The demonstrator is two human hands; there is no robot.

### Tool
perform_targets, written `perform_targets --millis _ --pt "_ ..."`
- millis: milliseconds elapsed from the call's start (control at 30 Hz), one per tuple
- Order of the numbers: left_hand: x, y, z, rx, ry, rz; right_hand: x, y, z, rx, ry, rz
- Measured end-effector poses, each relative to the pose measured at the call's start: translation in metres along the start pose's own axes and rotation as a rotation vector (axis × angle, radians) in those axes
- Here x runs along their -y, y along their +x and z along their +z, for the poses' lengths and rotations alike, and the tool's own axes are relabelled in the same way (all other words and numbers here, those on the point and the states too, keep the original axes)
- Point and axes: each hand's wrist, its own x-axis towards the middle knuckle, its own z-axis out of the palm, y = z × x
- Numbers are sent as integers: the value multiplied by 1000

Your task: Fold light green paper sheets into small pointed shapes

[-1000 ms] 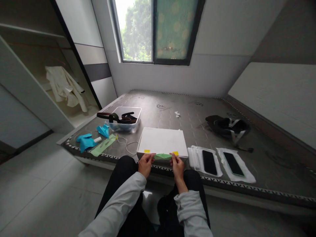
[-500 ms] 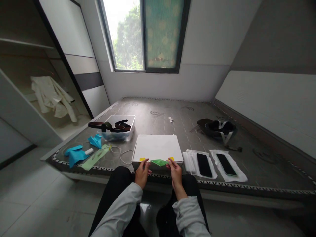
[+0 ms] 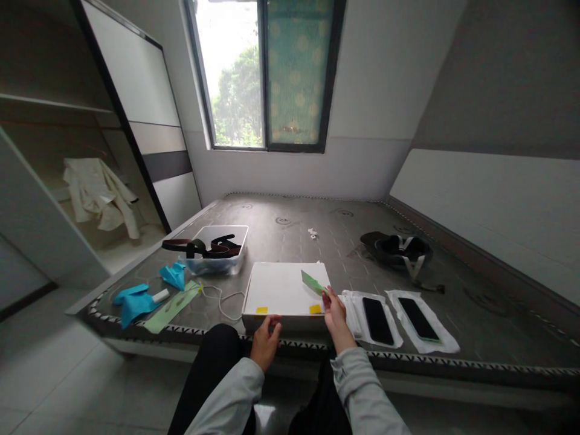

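A white flat box (image 3: 281,290) with two yellow stickers lies at the near edge of a grey mattress (image 3: 317,235). My right hand (image 3: 335,314) pinches a folded green paper piece (image 3: 313,283) and holds it up over the box's right side. My left hand (image 3: 266,339) hangs below the box's front edge with curled fingers, and nothing shows in it.
Two phones (image 3: 376,311) lie on white wrappers right of the box. A clear tub (image 3: 217,248) with dark belts, blue paper shapes (image 3: 136,299), a green strip (image 3: 174,299) and a white cord are at the left. A black headset (image 3: 399,248) lies further back.
My left hand let go of the green paper and dropped below the box edge. My right hand lifted the paper up and to the right over the box.
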Motion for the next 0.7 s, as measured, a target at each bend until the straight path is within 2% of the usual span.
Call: perform_targets --millis 133,267,333,433,533,633,700 --pt "-1 1 -3 -10 20 -2 11 6 3 -52 -122 -50" --pt "-4 1 -6 -9 49 -17 26 -6 -2 -144 -276 -151" --pt "-5 0 -6 -4 50 -21 36 -15 -4 -121 -341 -218" --pt "-8 -1 -9 -15 41 -10 56 -28 0 -15 -407 -315" --pt "-15 0 -20 -91 29 39 97 -43 10 80 -425 -400" --pt "-37 1 -49 -233 3 100 168 -64 20 146 -400 -529" --pt "-65 -5 -79 -370 -50 165 220 -79 23 201 -354 -812"
